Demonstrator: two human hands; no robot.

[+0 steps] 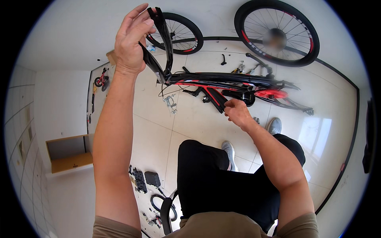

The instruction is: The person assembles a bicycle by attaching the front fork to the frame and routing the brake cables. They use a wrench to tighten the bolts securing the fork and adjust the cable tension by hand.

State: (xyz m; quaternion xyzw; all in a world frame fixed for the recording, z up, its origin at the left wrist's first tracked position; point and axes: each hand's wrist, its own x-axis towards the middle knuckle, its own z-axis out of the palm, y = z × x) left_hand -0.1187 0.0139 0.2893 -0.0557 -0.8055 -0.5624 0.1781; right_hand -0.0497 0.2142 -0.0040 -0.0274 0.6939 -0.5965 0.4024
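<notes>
A black and red bicycle frame (214, 77) stretches across in front of me, with a black fork (167, 43) at its left end and a red chainring (271, 94) towards the right. My left hand (133, 41) is raised at the upper left, closed round the tip of a fork leg; no wheel sits between the legs. At the near side of the frame, my right hand (238, 113) has its fingers curled at the end of a black tube with a red stripe (214, 99). Its fingertips are partly hidden there. Thin cables (162, 91) loop beside the fork crown.
Two loose wheels, one left (182, 33) and one right (278, 33), lean at the wall. Small tools and parts (240, 68) lie beyond the frame. A silver metal part (170, 104) rests on the tiles. An open black case (139, 180) lies lower left, beside a chair (166, 214).
</notes>
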